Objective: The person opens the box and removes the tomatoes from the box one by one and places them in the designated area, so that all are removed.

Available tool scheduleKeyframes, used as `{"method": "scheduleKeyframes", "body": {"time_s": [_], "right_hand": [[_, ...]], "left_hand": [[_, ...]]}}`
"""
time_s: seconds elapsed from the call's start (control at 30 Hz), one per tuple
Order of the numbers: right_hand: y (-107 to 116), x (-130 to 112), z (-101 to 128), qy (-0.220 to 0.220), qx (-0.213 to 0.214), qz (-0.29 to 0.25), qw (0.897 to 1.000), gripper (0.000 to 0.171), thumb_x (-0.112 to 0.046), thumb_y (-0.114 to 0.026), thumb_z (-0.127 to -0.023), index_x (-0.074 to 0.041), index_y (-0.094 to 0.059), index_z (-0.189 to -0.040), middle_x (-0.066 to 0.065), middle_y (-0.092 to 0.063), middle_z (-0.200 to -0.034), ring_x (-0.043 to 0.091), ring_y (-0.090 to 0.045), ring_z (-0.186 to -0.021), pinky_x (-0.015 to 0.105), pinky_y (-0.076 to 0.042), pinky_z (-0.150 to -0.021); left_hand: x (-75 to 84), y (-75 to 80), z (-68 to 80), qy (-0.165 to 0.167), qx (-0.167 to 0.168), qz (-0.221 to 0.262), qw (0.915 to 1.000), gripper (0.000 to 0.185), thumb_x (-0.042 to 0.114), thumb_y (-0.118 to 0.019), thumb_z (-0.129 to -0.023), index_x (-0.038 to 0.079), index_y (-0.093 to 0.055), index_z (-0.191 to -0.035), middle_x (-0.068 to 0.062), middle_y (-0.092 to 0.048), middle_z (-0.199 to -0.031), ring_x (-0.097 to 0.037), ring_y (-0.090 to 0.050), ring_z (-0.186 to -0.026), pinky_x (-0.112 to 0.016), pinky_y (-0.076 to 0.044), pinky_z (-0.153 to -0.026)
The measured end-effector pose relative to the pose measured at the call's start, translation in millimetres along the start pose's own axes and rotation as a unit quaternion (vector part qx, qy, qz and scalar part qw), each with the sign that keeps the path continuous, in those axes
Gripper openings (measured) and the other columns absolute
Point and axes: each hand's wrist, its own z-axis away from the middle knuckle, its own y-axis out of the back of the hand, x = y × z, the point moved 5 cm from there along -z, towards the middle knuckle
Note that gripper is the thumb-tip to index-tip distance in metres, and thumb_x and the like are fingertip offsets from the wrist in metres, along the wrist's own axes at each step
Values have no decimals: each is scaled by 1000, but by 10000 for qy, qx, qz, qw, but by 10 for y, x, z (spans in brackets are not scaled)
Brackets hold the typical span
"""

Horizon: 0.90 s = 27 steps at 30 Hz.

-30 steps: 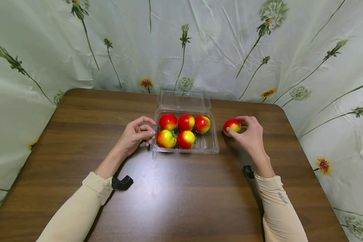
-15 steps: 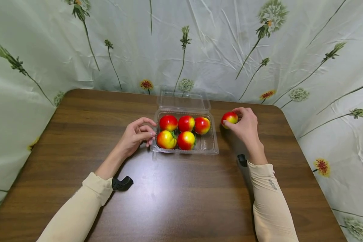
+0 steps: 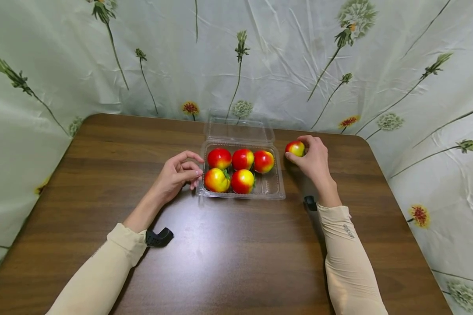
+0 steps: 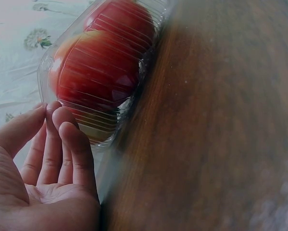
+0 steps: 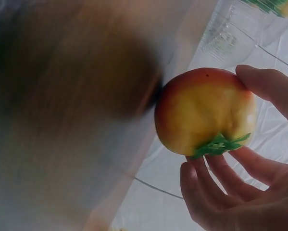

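My right hand (image 3: 315,158) holds a glossy red-and-yellow tomato (image 3: 295,148) between thumb and fingers, to the right of a clear plastic clamshell box (image 3: 272,191). In the right wrist view, the green leafy top of this tomato (image 5: 206,113) faces the fingers, and its far side is right at the tabletop. Several similar tomatoes (image 3: 242,159) sit in the box, three along the back and two in front, with the front right spot bare. At the box's left edge, my left hand (image 4: 62,168) pinches the rim with thumb and fingertips.
The box's clear lid (image 3: 240,131) stands open toward the back edge of the brown wooden table (image 3: 228,262). Behind the table hangs a pale curtain (image 3: 173,57) with printed flowers. Each wrist wears a black strap mount (image 3: 159,237).
My right hand has moved the tomato a little to the left and farther back, nearer the table's back edge. The left hand and the box have stayed put.
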Motion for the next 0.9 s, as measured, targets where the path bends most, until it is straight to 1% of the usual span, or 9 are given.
{"method": "scheduleKeyframes", "body": {"time_s": [0.13, 0.27, 0.43, 0.6, 0.7, 0.9], "right_hand": [[-36, 13, 7, -20, -99, -101, 9999, 60, -28, -82, -80, 0, -53, -124, 23, -57, -121, 40, -50, -110, 53, -35, -100], [-78, 27, 5, 38, -126, -145, 9998, 59, -29, -82, -80, -3, -53, -125, 22, -59, -123, 40, -51, -113, 54, -35, -101], [-109, 19, 6, 137, -57, -173, 9997, 63, -27, -85, -77, -3, -53, -126, 22, -59, -123, 38, -51, -114, 53, -34, -103], [-116, 29, 0, -37, -63, -150, 9999, 69, -26, -88, -74, -1, -48, -124, 20, -57, -121, 38, -51, -110, 51, -39, -100], [-127, 28, -2, -20, -157, -54, 9999, 67, -27, -87, -75, -1, -50, -124, 20, -58, -119, 38, -52, -109, 52, -39, -98], [-160, 24, 14, 80, -288, 39, 9995, 64, -27, -85, -78, -2, -53, -127, 22, -58, -122, 39, -51, -113, 54, -38, -99]], "left_hand": [[0, -10, -10, 35, 33, 12, 10000, 26, -10, -59, -92, -5, -51, -116, -13, -66, -76, -23, -58, -55, -26, -53, -49], [-1, -10, -13, 85, 102, 23, 9999, 26, -9, -60, -92, -3, -52, -116, -13, -66, -75, -23, -58, -54, -26, -53, -49], [5, -14, -12, 95, 102, 5, 9999, 26, -9, -60, -92, -4, -52, -116, -13, -66, -76, -24, -58, -54, -26, -53, -49], [7, -12, -10, 56, 73, -1, 10000, 26, -9, -60, -92, -5, -51, -117, -13, -67, -76, -23, -58, -55, -25, -52, -49], [3, -6, -12, 57, 102, -10, 9999, 26, -9, -60, -92, -4, -52, -116, -13, -66, -76, -23, -57, -54, -25, -52, -49], [2, 0, -5, 85, 139, -53, 9999, 26, -10, -60, -92, -4, -52, -116, -12, -66, -75, -22, -57, -54, -26, -53, -49]]}}
